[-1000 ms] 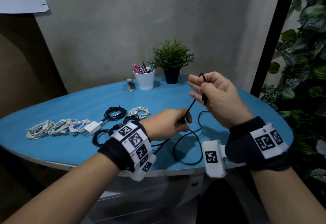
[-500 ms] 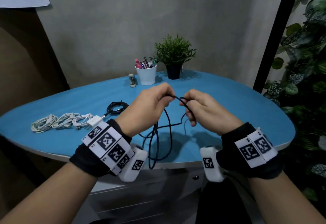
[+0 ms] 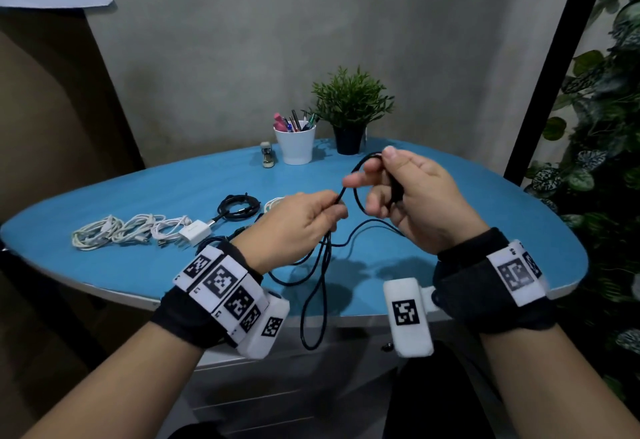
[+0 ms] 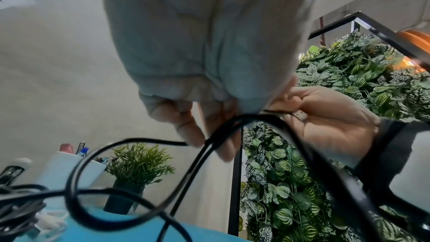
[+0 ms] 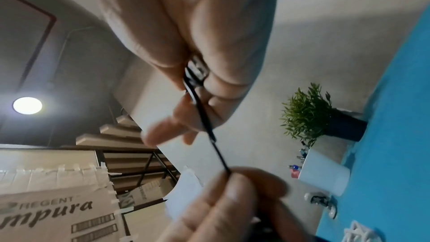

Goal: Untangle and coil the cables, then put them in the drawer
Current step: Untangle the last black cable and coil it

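A thin black cable [image 3: 325, 265] hangs in loops over the blue table's front edge. My left hand [image 3: 304, 220] pinches it between thumb and fingers [image 4: 190, 135], above the table. My right hand [image 3: 408, 196] holds a small loop of the same cable [image 3: 356, 175] and grips its plug end [image 5: 197, 71] in curled fingers. In the right wrist view the cable [image 5: 209, 128] runs taut from my right fingers to my left hand [image 5: 232, 200]. Coiled white cables [image 3: 114, 232] and a coiled black cable [image 3: 239, 205] lie on the table to the left.
A white charger block [image 3: 194, 231] lies beside the white coils. At the back stand a white pen cup [image 3: 296, 144], a small potted plant [image 3: 349, 116] and a stapler [image 3: 267, 154]. Grey drawers [image 3: 277, 386] sit under the blue table [image 3: 485, 224]. Leafy plants [image 3: 602, 127] fill the right.
My hands have drawn apart: the right rose toward the back with a small loop, the left dropped a little, pinching the cable. The hanging loops now reach below the table edge.
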`<state>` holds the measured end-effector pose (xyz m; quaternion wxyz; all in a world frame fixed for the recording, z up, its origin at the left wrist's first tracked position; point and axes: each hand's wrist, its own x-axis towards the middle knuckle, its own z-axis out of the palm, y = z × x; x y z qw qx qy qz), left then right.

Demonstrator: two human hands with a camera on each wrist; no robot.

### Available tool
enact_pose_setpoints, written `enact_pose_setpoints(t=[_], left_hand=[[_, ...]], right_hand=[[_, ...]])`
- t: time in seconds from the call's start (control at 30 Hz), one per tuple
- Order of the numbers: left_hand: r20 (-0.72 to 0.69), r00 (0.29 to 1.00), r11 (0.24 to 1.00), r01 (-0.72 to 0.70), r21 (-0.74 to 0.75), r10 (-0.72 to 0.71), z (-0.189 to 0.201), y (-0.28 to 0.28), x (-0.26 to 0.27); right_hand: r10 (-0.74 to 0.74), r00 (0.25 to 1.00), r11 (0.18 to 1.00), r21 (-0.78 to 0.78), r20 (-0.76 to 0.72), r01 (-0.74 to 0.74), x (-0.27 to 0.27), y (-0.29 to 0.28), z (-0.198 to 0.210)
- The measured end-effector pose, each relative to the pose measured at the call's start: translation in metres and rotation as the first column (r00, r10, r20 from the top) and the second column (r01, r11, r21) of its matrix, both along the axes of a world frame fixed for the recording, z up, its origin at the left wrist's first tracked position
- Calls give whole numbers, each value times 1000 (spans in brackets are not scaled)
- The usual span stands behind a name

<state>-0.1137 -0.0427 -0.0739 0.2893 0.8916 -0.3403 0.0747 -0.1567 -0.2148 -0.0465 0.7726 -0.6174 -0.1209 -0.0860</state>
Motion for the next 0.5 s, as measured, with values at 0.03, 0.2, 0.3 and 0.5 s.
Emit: enact_pose_setpoints(t=[0.03, 0.2, 0.3, 0.5], left_hand=[[-29, 1000, 999, 8, 39, -7, -2, 0, -1], [-129, 992, 980, 31, 197, -5, -9, 1, -4], [-169, 986, 992, 20, 121, 0, -9, 1, -7], [-165, 986, 973, -72, -219, 36, -3, 2, -7]], right_hand=[[25, 1000, 998, 66, -3, -25, 0, 2, 1], [-34, 997, 974, 224, 63, 19, 10, 9, 0], [-243, 957, 965, -61, 161, 255, 19, 8, -6], [-199, 937, 528, -774, 288, 350, 20, 2, -20]])
